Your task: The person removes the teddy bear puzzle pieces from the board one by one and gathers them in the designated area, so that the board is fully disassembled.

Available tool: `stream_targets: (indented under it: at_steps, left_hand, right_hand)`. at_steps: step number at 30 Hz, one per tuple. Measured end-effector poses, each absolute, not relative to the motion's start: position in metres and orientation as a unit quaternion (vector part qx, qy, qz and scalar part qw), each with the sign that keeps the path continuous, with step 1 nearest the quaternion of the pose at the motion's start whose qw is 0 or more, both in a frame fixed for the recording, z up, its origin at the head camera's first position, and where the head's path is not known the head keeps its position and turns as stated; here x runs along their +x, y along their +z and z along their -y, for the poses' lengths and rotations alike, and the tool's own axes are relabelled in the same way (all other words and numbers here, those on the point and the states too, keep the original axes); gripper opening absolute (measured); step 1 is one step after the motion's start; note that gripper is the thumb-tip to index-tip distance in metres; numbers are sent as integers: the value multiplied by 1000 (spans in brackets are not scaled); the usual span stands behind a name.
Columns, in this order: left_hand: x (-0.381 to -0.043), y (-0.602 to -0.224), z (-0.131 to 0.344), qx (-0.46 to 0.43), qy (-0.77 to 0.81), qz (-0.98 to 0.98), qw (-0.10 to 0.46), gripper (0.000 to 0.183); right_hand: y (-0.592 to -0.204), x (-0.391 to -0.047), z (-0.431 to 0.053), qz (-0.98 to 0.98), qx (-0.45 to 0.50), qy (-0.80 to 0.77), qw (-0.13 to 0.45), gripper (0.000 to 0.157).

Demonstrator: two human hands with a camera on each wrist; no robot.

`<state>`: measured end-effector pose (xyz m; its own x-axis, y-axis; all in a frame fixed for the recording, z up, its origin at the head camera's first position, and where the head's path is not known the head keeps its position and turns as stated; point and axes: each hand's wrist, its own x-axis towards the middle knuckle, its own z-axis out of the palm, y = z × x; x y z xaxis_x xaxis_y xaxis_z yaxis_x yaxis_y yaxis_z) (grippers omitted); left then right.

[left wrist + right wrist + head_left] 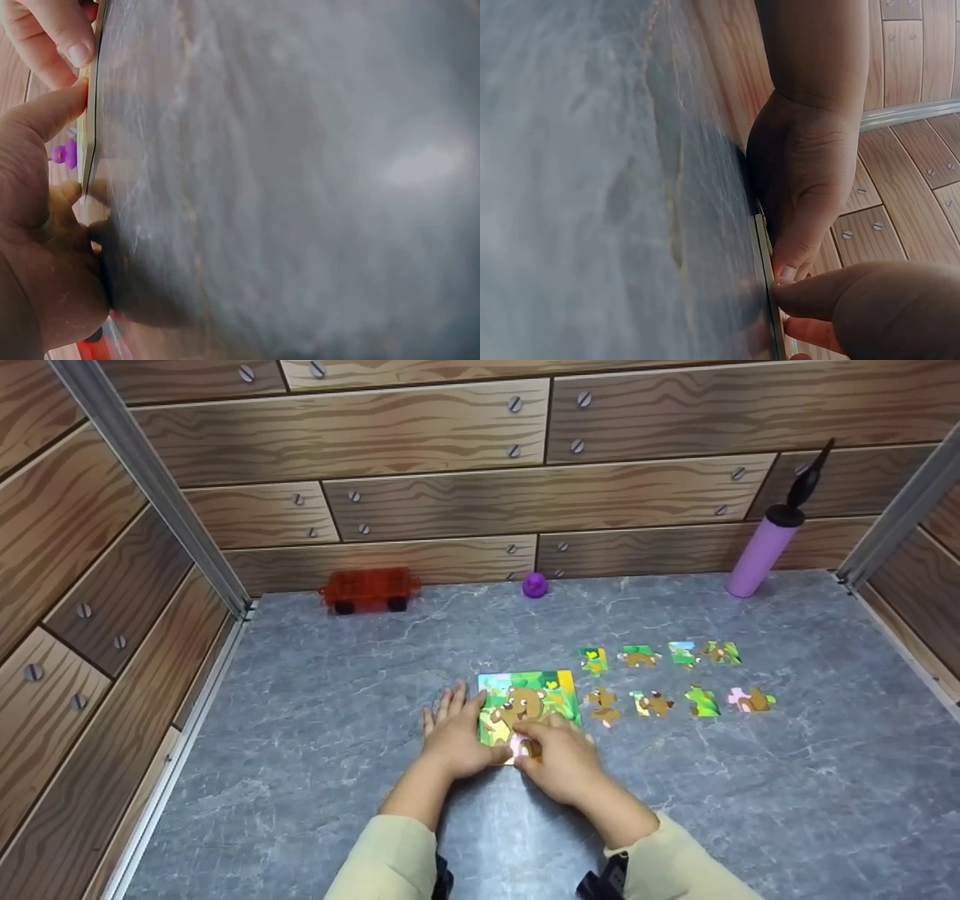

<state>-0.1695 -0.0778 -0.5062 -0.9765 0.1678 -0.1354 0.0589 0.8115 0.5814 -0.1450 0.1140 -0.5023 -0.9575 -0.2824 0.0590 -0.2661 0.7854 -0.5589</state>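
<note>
A square bear-picture puzzle board lies flat on the grey tabletop. My left hand rests at its left side, fingers spread and straight, with the thumb on the lower edge. In the left wrist view, that thumb lies along the board's edge. Over the lower part of the board, my right hand pinches a pink-and-brown puzzle piece between thumb and index finger. That piece is partly hidden by the fingers. The right wrist view shows the right thumb near the left thumb tip.
Two rows of loose puzzle pieces lie right of the board. Along the back wall stand a red translucent toy wagon, a small purple ball-like object and a purple hand pump with a black top. Wood-patterned panels enclose the table.
</note>
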Motion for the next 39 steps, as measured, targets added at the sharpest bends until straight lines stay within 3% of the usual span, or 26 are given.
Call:
stream_targets:
  at_steps: [16,29,39]
  left_hand:
    - [-168,-501,86,73,332,-934,113,113]
    - [-169,-497,88,80,318,-936,126,111]
    - [-168,-499,88,80,326,-934,126,111]
  right_hand:
    - [-500,-147,-107,-948,-119,-293,23,47]
    - [-500,-144,-104,-944,-118,-309,11,46]
    - [-505,-146,-106,-912,-166,-374,-30,45]
